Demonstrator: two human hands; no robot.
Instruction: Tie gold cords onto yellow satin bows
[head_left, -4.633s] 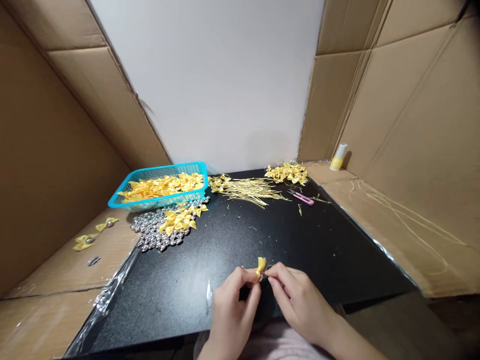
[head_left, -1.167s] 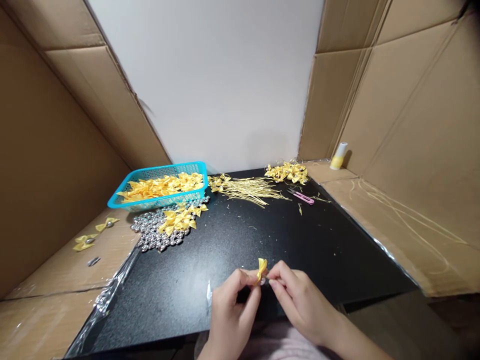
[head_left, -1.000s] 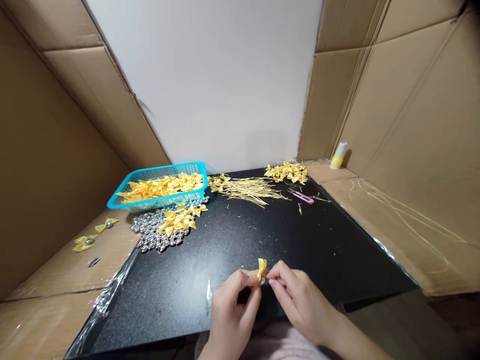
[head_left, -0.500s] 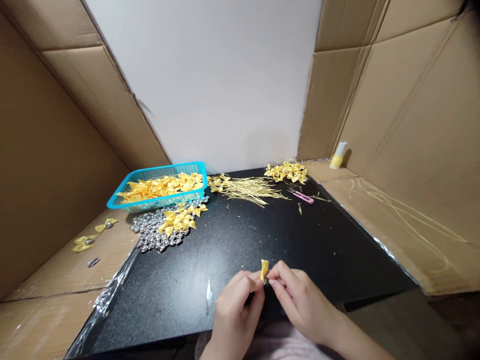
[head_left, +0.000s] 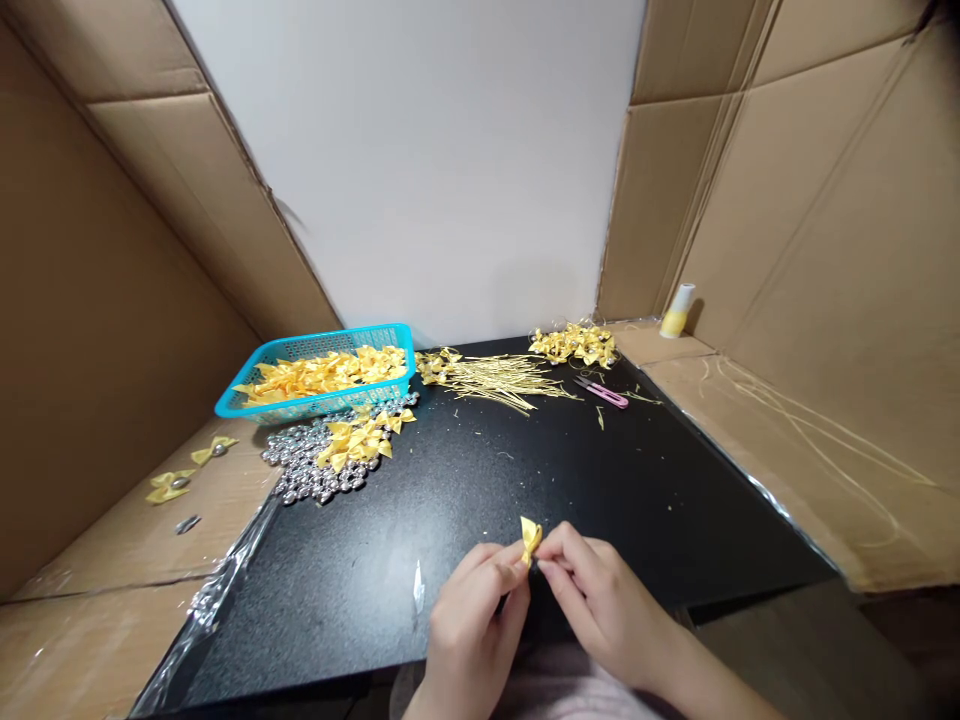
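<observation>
A small yellow ribbon bow (head_left: 530,536) stands up between the fingertips of both hands, just above the near edge of the black table (head_left: 487,480). My left hand (head_left: 471,625) pinches it from the left with curled fingers. From the right, my right hand (head_left: 600,600) pinches the same bow, thumb and forefinger pressed together at its base. What else lies between the fingertips is hidden.
A turquoise basket (head_left: 319,372) of yellow bows sits at the back left, with silver beads (head_left: 307,470) and loose bows (head_left: 360,437) in front. Gold wire pieces (head_left: 502,378), a bow pile (head_left: 576,345), pink snips (head_left: 604,393) and a yellow spool (head_left: 677,312) lie farther back. Cardboard walls enclose the table.
The bow has shifted slightly right and turned between the fingertips; my left fingers have closed in tighter against it. Both hands stay at the same spot near the table's front edge.
</observation>
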